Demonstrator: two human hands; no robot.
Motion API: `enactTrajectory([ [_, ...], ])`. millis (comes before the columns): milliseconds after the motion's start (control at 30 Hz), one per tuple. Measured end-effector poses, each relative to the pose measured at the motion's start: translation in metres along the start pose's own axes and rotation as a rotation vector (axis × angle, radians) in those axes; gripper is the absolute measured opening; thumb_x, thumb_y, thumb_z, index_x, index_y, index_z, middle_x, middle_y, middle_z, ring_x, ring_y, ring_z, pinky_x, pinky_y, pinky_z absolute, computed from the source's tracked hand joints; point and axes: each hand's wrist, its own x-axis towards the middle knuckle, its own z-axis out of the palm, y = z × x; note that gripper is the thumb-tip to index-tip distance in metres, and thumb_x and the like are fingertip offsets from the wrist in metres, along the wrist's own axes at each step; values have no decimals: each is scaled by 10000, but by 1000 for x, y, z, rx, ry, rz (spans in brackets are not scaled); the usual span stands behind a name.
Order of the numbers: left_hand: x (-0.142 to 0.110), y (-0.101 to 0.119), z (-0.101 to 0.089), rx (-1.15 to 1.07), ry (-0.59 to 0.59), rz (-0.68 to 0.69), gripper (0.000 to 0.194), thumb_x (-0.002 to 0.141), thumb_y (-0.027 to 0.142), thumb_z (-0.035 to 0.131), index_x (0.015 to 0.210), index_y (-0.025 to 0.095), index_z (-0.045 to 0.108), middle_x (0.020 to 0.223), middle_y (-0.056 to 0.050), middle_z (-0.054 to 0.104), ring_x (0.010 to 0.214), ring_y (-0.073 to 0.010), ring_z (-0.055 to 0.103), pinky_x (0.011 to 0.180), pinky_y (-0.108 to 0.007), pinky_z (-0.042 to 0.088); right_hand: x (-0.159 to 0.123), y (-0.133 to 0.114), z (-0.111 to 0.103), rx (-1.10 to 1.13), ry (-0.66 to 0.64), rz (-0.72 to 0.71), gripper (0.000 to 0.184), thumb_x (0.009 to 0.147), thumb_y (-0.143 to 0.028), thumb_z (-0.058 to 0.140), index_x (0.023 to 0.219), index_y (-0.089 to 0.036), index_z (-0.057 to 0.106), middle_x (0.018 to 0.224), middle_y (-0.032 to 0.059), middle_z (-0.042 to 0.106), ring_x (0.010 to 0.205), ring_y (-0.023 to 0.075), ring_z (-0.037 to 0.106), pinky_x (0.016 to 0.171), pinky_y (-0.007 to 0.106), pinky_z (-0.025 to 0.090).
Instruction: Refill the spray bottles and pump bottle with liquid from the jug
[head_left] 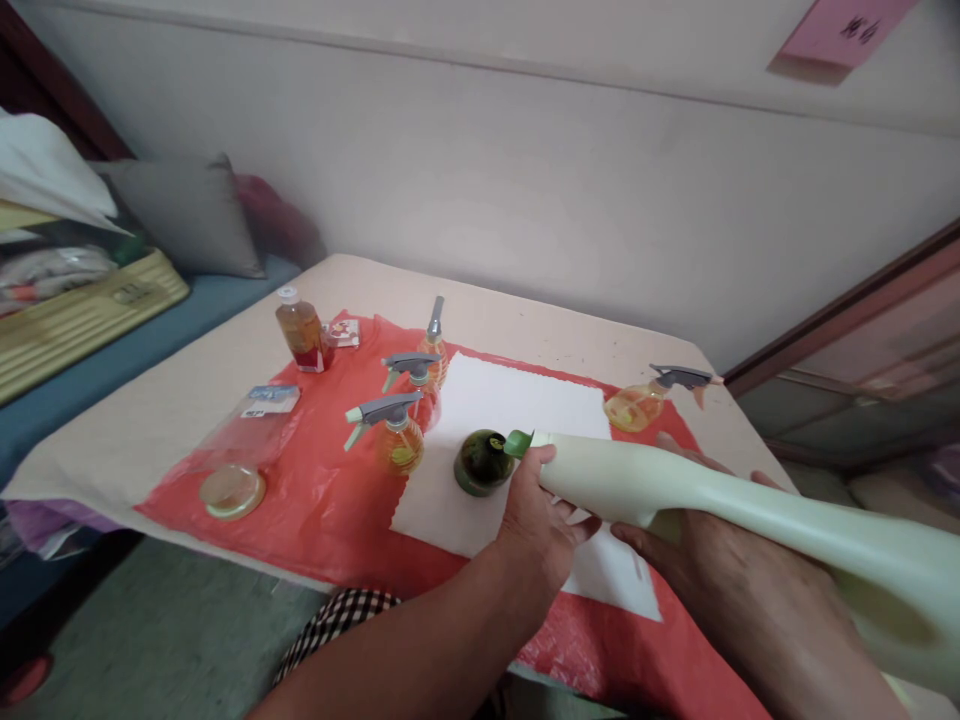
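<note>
Both my hands hold a large pale green plastic jug, tilted so its green spout points left. My left hand is at the neck, its thumb pressed near the spout and fingers below. Under the body and handle, my right hand grips, partly hidden by the jug. The spout's tip meets the opening of a dark green round bottle with no sprayer head on it. Whether liquid flows cannot be seen. This bottle stands on a white sheet.
Spray bottles with amber contents stand left of the sheet; another spray bottle is at right. Red plastic covers part of the table. An amber bottle, small packet and clear round lid are at left.
</note>
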Motion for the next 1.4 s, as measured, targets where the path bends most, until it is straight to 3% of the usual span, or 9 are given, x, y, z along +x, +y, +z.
enactTrajectory([
  [167,0,0,-1,1,-6,-15,397,802,415,608,1118,176,627,1179,-100,649,971,-239,624,780,-378,497,3,0,-2,2,-27,-14,596,978,-543,298,1140,-91,651,1144,243,663,1003,403,653,1020,589,448],
  [300,2,1,-2,-1,-27,-17,402,801,416,612,1128,182,631,1190,-92,654,983,-236,624,790,-381,497,6,-1,-6,17,-14,-13,639,975,-546,272,1231,-70,613,1108,248,664,974,411,650,976,591,468],
  [467,1,1,-1,-11,-10,-23,397,793,407,618,1116,177,628,1149,-92,661,939,-226,626,771,-371,497,6,-1,-6,20,-22,-16,569,974,-506,326,1210,-86,628,1194,262,648,1033,417,649,1001,601,450],
  [633,1,1,0,-3,1,-15,421,788,410,618,1138,176,617,1136,-87,658,940,-231,621,764,-372,499,6,-1,-6,26,36,-29,589,966,-516,312,1244,-83,599,1150,242,670,942,413,674,982,592,475],
  [833,2,0,-2,6,-17,-4,416,782,417,620,1125,183,619,1155,-78,647,947,-223,619,773,-374,500,9,-1,-9,37,21,-24,568,958,-519,319,1202,-99,612,1074,223,677,879,409,654,888,574,514],
  [1067,2,0,-1,20,-11,-4,406,788,419,612,1116,180,612,1121,-78,648,931,-224,622,769,-369,498,7,0,-4,5,28,-29,617,961,-541,288,1209,-79,613,1142,248,666,916,416,652,944,584,492],
  [1400,1,-1,-2,14,-12,-3,420,775,418,622,1121,179,616,1131,-84,654,941,-227,623,773,-368,503,5,-2,-4,-41,56,-26,640,965,-536,247,1121,-68,654,1030,255,671,872,436,655,915,593,511],
])
